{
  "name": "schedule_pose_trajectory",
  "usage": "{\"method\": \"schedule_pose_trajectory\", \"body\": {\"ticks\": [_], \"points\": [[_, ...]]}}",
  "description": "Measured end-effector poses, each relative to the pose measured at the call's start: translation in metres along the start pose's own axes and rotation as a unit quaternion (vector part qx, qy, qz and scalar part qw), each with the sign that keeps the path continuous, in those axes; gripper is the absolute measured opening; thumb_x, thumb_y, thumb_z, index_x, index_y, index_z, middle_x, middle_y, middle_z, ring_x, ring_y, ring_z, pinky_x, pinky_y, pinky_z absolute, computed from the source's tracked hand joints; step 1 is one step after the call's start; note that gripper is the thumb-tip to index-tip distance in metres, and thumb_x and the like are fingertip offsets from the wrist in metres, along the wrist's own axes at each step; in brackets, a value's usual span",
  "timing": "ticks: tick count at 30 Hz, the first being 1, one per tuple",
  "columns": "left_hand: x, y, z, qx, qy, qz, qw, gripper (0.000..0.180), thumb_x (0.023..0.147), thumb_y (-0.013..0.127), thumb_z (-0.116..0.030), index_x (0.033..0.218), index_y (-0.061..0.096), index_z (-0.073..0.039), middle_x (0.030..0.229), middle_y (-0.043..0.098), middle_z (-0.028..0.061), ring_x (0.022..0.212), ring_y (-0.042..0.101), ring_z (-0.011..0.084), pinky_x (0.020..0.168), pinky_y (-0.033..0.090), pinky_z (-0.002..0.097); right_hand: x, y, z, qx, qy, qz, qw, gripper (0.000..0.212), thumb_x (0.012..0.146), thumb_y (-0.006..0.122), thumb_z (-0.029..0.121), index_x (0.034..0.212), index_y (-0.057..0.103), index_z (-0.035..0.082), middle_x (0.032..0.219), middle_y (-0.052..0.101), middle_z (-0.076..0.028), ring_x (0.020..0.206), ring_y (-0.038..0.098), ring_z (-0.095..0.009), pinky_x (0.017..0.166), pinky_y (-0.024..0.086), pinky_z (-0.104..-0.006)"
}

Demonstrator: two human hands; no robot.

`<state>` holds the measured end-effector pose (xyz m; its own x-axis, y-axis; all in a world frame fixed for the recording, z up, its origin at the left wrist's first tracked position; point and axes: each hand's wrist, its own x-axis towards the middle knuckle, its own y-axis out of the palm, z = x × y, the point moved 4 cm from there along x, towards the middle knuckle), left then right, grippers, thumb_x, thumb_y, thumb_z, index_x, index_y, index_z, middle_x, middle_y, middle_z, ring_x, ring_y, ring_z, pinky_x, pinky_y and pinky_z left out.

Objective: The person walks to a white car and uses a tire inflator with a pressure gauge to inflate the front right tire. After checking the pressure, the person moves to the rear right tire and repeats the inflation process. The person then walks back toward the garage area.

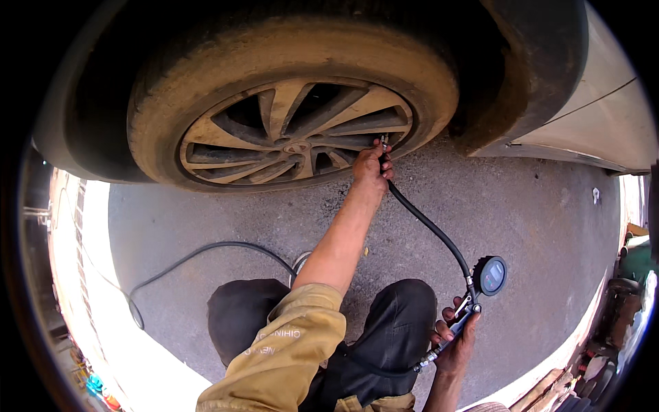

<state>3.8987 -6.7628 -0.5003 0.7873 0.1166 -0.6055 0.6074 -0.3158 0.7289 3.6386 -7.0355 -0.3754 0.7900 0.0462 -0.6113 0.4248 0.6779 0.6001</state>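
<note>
Black hose [430,222] pinched between fingers, left hand [371,165] reaches forward (right hand [456,349] curls fingers round an inflator [467,313]).

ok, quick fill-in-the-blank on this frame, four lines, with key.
1. The right grip holds the inflator, whose gauge has a ____ outline.
2. A black flexible ____ runs from the inflator to the left grip.
3. In the picture, the left grip is by the lower ____ part of the wheel.
4. The dusty rubber ring around the wheel's spokes is the ____.
Missing words: round; hose; right; tire.
</note>
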Motion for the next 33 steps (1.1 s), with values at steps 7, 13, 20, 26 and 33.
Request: {"method": "schedule_pose_trajectory", "body": {"ticks": [7, 13, 20, 26, 33], "points": [[-0.009, 0.016, 0.001, -0.012, -0.013, -0.006, 1.000, 0.010, 0.096, 0.058, -0.020, 0.097, 0.053, -0.012, 0.079, 0.054, 0.0047, 0.051, 0.041, 0.0116, 0.040, 0.027, 0.0237, -0.010, 0.011, 0.002, -0.099, -0.051, -0.075, 0.991, 0.050, 0.097, 0.047, 0.054, 0.093, 0.051, 0.004, 0.075, 0.050, -0.003, 0.053, 0.043, -0.010, 0.048, 0.039, -0.0295], [0.002, 0.017, -0.001, -0.004, -0.033, 0.049, 0.998, 0.026, 0.094, 0.056, -0.029, 0.092, 0.056, -0.002, 0.074, 0.051, 0.0039, 0.051, 0.041, 0.0121, 0.040, 0.027, 0.0243, -0.018, 0.017, -0.003, -0.087, -0.063, -0.105, 0.989, 0.047, 0.097, 0.050, 0.051, 0.090, 0.050, 0.005, 0.074, 0.050, -0.003, 0.053, 0.043, -0.010, 0.047, 0.038, -0.0286], [-0.003, 0.011, 0.012, 0.009, -0.051, 0.079, 0.996, 0.068, 0.091, 0.046, -0.065, 0.097, 0.061, 0.001, 0.076, 0.051, 0.0052, 0.068, 0.049, 0.0166, 0.059, 0.046, 0.0305, -0.023, 0.011, -0.007, -0.119, -0.082, -0.085, 0.986, 0.046, 0.098, 0.050, 0.049, 0.086, 0.048, 0.005, 0.072, 0.048, -0.002, 0.052, 0.043, -0.010, 0.046, 0.037, -0.0273], [-0.033, -0.052, 0.031, 0.148, -0.027, 0.031, 0.988, 0.068, 0.089, 0.046, -0.070, 0.091, 0.059, -0.004, 0.075, 0.050, 0.0029, 0.068, 0.051, 0.0157, 0.067, 0.050, 0.0362, -0.024, 0.019, -0.011, -0.102, -0.058, -0.079, 0.990, 0.044, 0.098, 0.052, 0.047, 0.088, 0.049, 0.004, 0.074, 0.050, -0.003, 0.053, 0.043, -0.011, 0.047, 0.038, -0.0285], [-0.154, -0.069, 0.059, 0.675, -0.098, 0.177, 0.709, 0.043, 0.100, 0.048, -0.044, 0.082, 0.059, -0.007, 0.072, 0.051, -0.0017, 0.066, 0.051, 0.0108, 0.064, 0.046, 0.0265, -0.011, 0.035, -0.023, -0.003, -0.086, -0.096, 0.992, 0.036, 0.097, 0.057, 0.043, 0.095, 0.048, 0.008, 0.076, 0.052, -0.002, 0.054, 0.044, -0.011, 0.049, 0.040, -0.0298]]}}
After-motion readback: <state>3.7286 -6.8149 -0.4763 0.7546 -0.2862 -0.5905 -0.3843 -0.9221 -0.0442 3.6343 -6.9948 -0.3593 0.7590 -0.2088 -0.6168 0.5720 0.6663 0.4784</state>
